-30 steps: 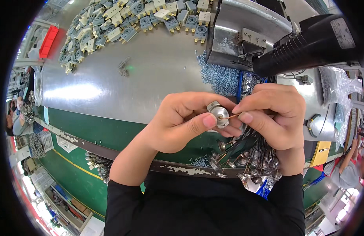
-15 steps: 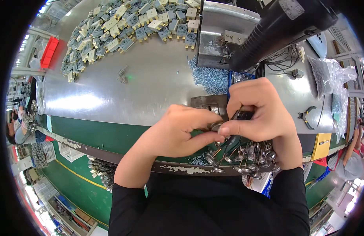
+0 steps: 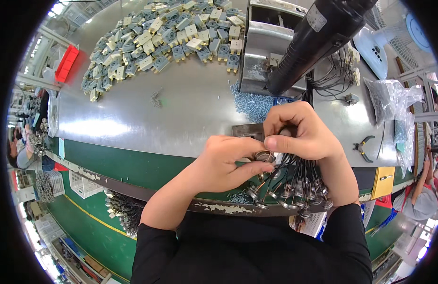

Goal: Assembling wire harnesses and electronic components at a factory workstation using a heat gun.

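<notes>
Close to the table's front edge, my left hand [image 3: 230, 163] pinches a small round metal part [image 3: 265, 156] between thumb and fingers. My right hand [image 3: 304, 135] meets it from the right, thumb pressed toward the curled forefinger beside the part. What its fingers grip is mostly hidden. Below my right hand hangs a bunch of round metal parts on thin dark wires [image 3: 302, 187], reaching over the edge. Just behind my hands lies a flat metal fixture block [image 3: 245, 130], partly covered by them.
A big pile of grey and cream switch-like blocks [image 3: 181, 38] covers the back left. Small screws [image 3: 252, 104] lie heaped beside a metal stand [image 3: 259, 71]. A thick black cylindrical tool [image 3: 299, 52] leans above. Pliers [image 3: 363, 147] and a plastic bag [image 3: 394, 97] lie right.
My head view has shifted slightly, so the bench items sit differently. My right hand has turned a little, and more of the round metal part in my left fingers shows.
</notes>
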`<control>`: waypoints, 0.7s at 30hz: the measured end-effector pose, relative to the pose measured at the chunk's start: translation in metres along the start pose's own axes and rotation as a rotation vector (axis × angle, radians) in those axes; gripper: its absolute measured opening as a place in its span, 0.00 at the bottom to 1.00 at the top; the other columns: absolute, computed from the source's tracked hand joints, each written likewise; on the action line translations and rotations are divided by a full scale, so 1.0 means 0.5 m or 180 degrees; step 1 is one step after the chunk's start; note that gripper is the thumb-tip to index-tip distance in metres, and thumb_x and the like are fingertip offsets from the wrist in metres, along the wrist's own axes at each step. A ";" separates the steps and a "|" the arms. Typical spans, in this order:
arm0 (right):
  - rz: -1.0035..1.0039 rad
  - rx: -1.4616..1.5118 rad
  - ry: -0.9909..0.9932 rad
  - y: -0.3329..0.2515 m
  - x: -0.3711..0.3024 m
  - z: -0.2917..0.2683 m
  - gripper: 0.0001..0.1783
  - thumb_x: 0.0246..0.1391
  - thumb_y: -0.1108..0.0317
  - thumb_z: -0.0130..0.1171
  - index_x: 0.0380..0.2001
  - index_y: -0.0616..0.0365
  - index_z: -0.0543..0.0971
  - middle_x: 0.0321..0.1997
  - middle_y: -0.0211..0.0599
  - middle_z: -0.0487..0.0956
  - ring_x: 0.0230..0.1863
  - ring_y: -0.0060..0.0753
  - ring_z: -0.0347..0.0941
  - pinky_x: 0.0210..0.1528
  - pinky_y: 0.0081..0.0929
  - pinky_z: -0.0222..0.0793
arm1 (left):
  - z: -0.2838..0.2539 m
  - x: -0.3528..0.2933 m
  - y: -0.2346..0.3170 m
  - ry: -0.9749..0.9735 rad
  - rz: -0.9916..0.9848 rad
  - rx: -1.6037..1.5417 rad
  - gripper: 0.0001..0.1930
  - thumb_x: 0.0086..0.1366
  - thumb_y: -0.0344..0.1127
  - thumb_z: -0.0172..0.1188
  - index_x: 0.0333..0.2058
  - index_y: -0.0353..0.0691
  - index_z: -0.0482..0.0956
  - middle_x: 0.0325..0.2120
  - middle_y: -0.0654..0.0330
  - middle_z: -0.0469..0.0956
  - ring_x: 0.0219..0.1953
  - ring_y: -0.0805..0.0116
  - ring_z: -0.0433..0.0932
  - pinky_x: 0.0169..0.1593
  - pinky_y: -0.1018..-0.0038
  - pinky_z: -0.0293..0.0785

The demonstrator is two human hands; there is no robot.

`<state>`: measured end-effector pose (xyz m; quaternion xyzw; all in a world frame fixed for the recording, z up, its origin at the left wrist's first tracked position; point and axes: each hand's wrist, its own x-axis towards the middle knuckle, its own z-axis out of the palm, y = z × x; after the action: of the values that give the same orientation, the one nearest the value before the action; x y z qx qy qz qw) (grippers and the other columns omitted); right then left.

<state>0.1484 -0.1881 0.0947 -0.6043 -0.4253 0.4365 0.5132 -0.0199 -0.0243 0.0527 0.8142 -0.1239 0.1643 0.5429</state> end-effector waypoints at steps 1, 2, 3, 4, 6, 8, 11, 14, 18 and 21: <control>0.0119 0.0256 0.0133 -0.005 -0.001 0.003 0.14 0.55 0.63 0.75 0.29 0.63 0.84 0.23 0.25 0.73 0.24 0.15 0.61 0.26 0.21 0.53 | 0.004 -0.006 0.000 0.0024 -0.0394 -0.0954 0.13 0.64 0.30 0.74 0.44 0.33 0.84 0.32 0.53 0.89 0.32 0.61 0.91 0.36 0.73 0.85; 0.0089 0.0231 0.0110 -0.007 -0.002 0.003 0.14 0.55 0.63 0.75 0.29 0.63 0.84 0.23 0.25 0.73 0.24 0.15 0.61 0.26 0.21 0.53 | 0.006 -0.011 -0.001 0.0045 -0.0778 -0.1909 0.12 0.67 0.30 0.72 0.46 0.31 0.82 0.33 0.50 0.89 0.34 0.60 0.91 0.36 0.73 0.86; -0.0174 -0.0099 0.0301 -0.005 -0.005 0.002 0.11 0.57 0.65 0.74 0.32 0.63 0.85 0.23 0.27 0.75 0.24 0.17 0.64 0.26 0.23 0.56 | 0.005 -0.015 -0.003 0.0067 -0.0749 -0.1880 0.12 0.67 0.30 0.72 0.46 0.31 0.82 0.33 0.50 0.89 0.34 0.60 0.91 0.36 0.73 0.86; -0.0449 -0.0430 0.0497 -0.001 -0.006 0.001 0.09 0.58 0.67 0.72 0.35 0.63 0.87 0.24 0.30 0.77 0.24 0.18 0.67 0.26 0.24 0.60 | 0.003 -0.016 -0.004 0.0093 -0.0985 -0.2698 0.12 0.71 0.32 0.68 0.47 0.30 0.81 0.34 0.50 0.89 0.33 0.62 0.90 0.37 0.71 0.87; -0.1365 -0.0642 0.0673 0.023 0.000 0.010 0.07 0.60 0.72 0.69 0.40 0.62 0.88 0.25 0.36 0.81 0.25 0.27 0.76 0.28 0.27 0.67 | 0.005 -0.019 -0.015 0.0105 -0.1175 -0.3478 0.13 0.75 0.34 0.65 0.49 0.28 0.80 0.35 0.49 0.88 0.32 0.64 0.89 0.37 0.69 0.89; -0.1490 -0.0920 0.0420 0.011 -0.001 0.012 0.09 0.58 0.75 0.66 0.42 0.61 0.89 0.26 0.42 0.82 0.26 0.38 0.80 0.29 0.31 0.71 | 0.023 -0.032 -0.038 0.0190 -0.1181 -0.4788 0.14 0.77 0.34 0.61 0.53 0.30 0.79 0.35 0.47 0.88 0.33 0.62 0.90 0.37 0.68 0.90; -0.1430 -0.1048 0.0375 -0.002 0.001 0.016 0.14 0.56 0.80 0.63 0.44 0.61 0.89 0.25 0.41 0.81 0.25 0.41 0.79 0.30 0.32 0.70 | 0.037 -0.039 -0.044 0.0406 -0.1138 -0.5212 0.14 0.78 0.35 0.61 0.54 0.31 0.79 0.37 0.49 0.88 0.36 0.62 0.90 0.36 0.69 0.89; -0.1385 -0.0972 0.0341 0.005 -0.002 0.011 0.17 0.53 0.81 0.61 0.47 0.64 0.88 0.27 0.43 0.83 0.26 0.41 0.79 0.30 0.32 0.71 | 0.028 -0.029 -0.037 0.0552 -0.1253 -0.4882 0.14 0.77 0.35 0.62 0.53 0.32 0.80 0.38 0.51 0.88 0.37 0.63 0.90 0.37 0.70 0.89; -0.1012 -0.0727 0.0210 -0.011 -0.010 0.007 0.20 0.55 0.78 0.60 0.52 0.69 0.84 0.30 0.46 0.84 0.28 0.36 0.81 0.34 0.30 0.74 | 0.004 -0.012 -0.026 0.0786 -0.1812 -0.3811 0.12 0.76 0.34 0.63 0.51 0.32 0.81 0.38 0.54 0.88 0.38 0.62 0.90 0.39 0.71 0.88; -0.0707 -0.0744 0.0174 -0.013 -0.010 0.010 0.20 0.57 0.78 0.60 0.53 0.71 0.82 0.30 0.48 0.84 0.28 0.35 0.82 0.35 0.30 0.75 | 0.000 0.005 -0.012 0.0962 -0.1892 -0.2343 0.10 0.74 0.29 0.65 0.50 0.31 0.82 0.36 0.54 0.89 0.38 0.65 0.90 0.40 0.72 0.87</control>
<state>0.1418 -0.1910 0.1011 -0.6208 -0.5233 0.3080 0.4959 -0.0154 -0.0220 0.0488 0.5357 0.1439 0.0639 0.8296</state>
